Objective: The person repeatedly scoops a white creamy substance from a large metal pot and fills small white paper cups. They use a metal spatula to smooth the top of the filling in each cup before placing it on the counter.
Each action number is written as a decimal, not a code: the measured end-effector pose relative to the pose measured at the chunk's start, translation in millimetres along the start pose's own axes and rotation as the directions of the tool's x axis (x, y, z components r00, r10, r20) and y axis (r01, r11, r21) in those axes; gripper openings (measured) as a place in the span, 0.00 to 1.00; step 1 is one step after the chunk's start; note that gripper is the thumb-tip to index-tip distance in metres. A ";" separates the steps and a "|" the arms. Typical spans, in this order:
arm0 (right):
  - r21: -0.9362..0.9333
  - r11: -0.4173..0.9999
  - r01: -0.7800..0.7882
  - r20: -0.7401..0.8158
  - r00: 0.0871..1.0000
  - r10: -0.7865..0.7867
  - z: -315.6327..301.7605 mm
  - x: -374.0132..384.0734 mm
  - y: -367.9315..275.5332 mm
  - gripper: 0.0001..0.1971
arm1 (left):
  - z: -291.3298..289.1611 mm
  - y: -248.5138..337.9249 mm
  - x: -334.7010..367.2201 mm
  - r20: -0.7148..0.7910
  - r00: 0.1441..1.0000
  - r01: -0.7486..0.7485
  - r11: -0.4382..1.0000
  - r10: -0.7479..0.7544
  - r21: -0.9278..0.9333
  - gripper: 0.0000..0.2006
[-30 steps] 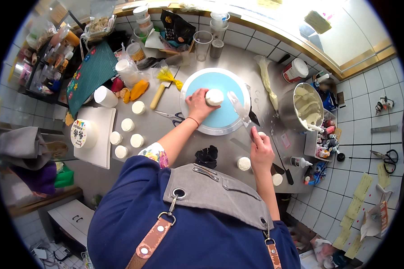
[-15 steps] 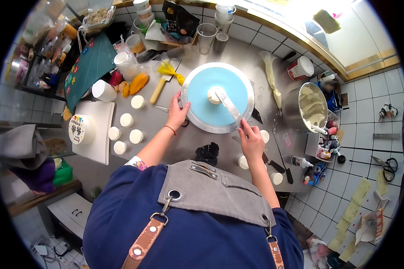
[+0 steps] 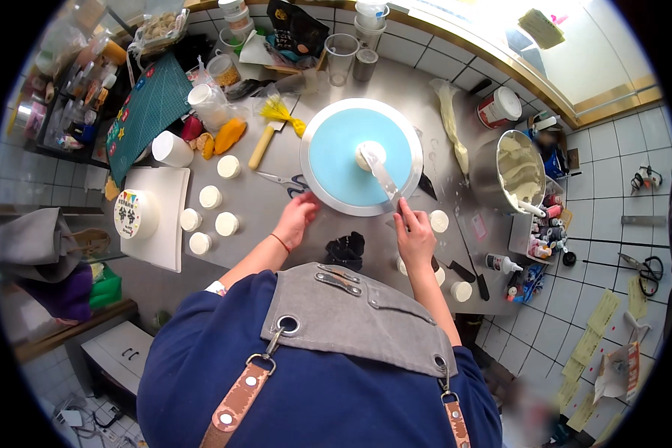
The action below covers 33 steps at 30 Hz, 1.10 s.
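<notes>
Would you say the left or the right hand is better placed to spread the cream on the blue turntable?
Probably the right hand: it holds the spatula, whose blade reaches the cream dollop. The left hand rests at the turntable rim.

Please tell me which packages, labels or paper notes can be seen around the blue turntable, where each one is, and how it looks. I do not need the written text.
Black pouch: back of the counter, dark and glossy.
Red can: right of the blue turntable, round, white lid.
Decorated white cake: on the white board at left, round, colourful top.
Yellow notes: tiled surface at right, a row of rectangles.
Green sheet: back left, with coloured stickers.
</notes>
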State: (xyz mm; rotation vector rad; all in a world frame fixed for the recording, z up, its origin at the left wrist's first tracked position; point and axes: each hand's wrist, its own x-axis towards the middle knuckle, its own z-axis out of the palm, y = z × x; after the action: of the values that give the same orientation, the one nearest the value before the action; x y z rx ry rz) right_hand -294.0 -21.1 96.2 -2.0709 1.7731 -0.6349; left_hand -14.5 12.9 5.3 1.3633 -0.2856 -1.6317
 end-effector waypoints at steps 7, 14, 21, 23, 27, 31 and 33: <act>-0.001 1.000 -0.014 -0.022 1.000 0.014 -3.4 3.1 2.4 0.17 | 9.0 7.2 -6.1 0.165 0.956 0.272 0.943 -0.243 -0.193 0.18; -0.059 0.998 -0.004 -0.039 0.999 0.002 -1.3 15.2 2.7 0.17 | -0.9 19.1 6.4 0.156 0.977 0.189 0.934 -0.147 -0.303 0.19; -0.080 0.997 0.019 -0.037 0.999 -0.022 1.1 20.4 -2.4 0.17 | -5.8 16.6 4.6 0.051 0.995 0.101 0.930 -0.088 -0.355 0.22; -0.093 0.996 0.018 -0.034 0.999 -0.021 1.1 20.0 -2.9 0.17 | -2.7 18.3 -2.3 0.172 0.975 0.187 0.937 -0.140 -0.297 0.22; -0.090 0.995 0.038 -0.029 0.999 -0.041 2.4 18.6 -6.5 0.18 | -12.0 16.6 -7.2 0.161 0.944 0.312 0.937 -0.288 -0.156 0.21; -0.116 0.992 0.051 -0.031 0.998 -0.055 2.2 11.7 -8.0 0.18 | -8.9 24.9 -0.8 -0.013 0.997 0.060 0.907 -0.072 -0.416 0.20; -0.113 0.992 0.063 -0.040 0.997 -0.068 2.4 6.6 -6.5 0.18 | -5.7 27.4 -9.5 0.109 0.983 0.178 0.923 -0.149 -0.340 0.21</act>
State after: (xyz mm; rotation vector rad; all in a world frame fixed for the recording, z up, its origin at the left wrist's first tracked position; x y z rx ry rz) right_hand -286.4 -26.6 98.3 -2.2132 1.8094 -0.6173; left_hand 3.6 8.2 28.2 1.0737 0.0747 -1.7790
